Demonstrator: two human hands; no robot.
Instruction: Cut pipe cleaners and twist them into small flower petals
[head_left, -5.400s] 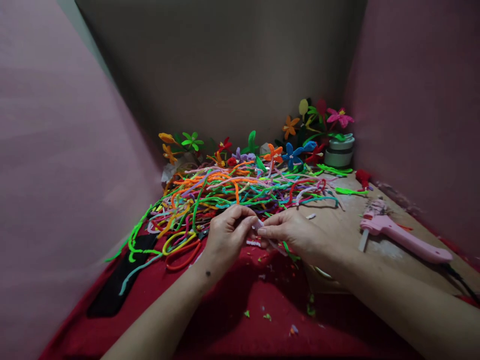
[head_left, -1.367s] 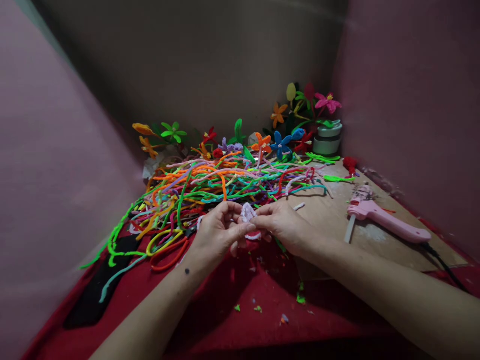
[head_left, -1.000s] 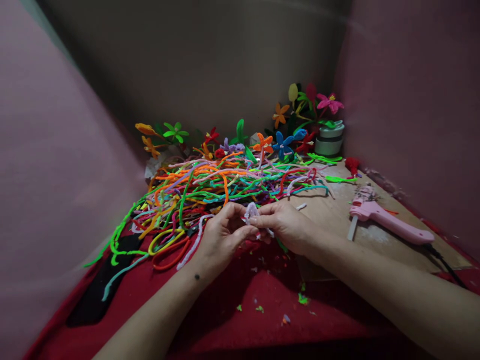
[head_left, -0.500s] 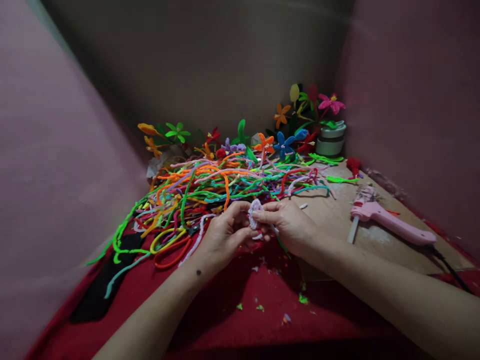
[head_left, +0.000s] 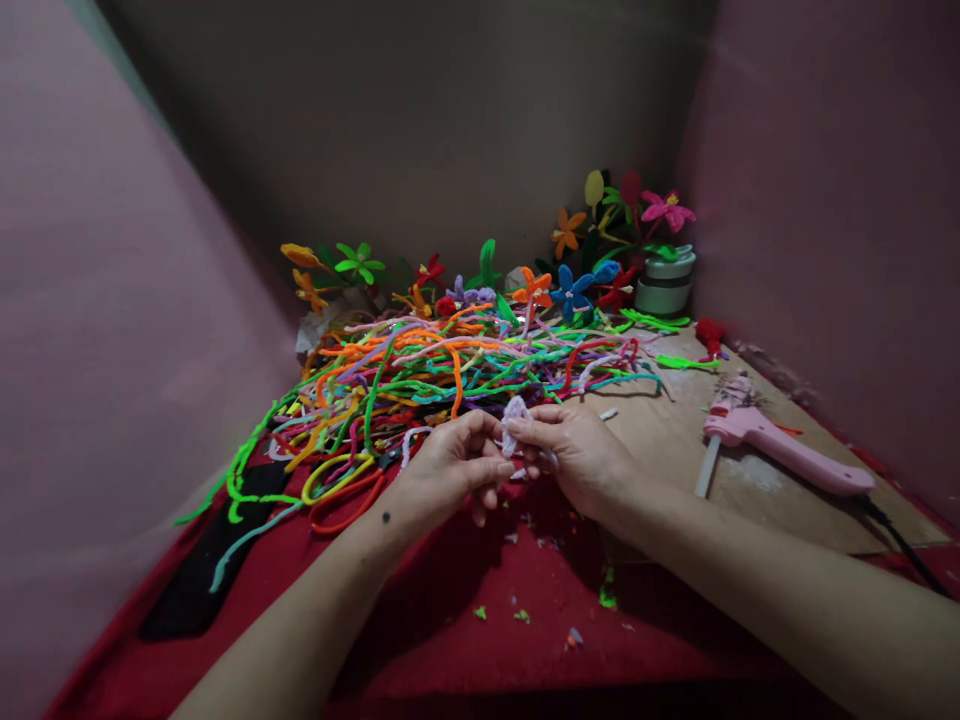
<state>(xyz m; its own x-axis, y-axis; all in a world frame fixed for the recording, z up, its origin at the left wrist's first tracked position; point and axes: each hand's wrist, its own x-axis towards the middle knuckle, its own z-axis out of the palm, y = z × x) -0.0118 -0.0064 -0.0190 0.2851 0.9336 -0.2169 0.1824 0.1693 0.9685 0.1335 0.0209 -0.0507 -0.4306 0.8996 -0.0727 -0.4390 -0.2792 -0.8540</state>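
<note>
Since the view half a second back, both hands sit a touch lower and the pale lilac fuzzy pipe-cleaner piece [head_left: 514, 417] stands slightly more upright between them. That small bent piece is pinched from both sides: the left hand [head_left: 450, 468] closes thumb and forefinger on its left edge, and the right hand [head_left: 577, 450] closes fingertips on its right edge, so the two hands meet around it just above the red cloth [head_left: 480, 620]. Directly behind lies the tangled heap of multicoloured pipe cleaners [head_left: 450, 370], spreading over the wooden desk [head_left: 675, 440] and onto the cloth. A yellow and orange looped pair [head_left: 337, 485] rests near the left wrist. Along the far wall stand finished pipe-cleaner flowers [head_left: 570, 290], some rising from a small white and grey pot [head_left: 664, 285]. Well to the right lies a pink glue gun [head_left: 780, 455] on the desk. Tiny coloured clippings [head_left: 517, 615] dot the cloth below the hands.
</note>
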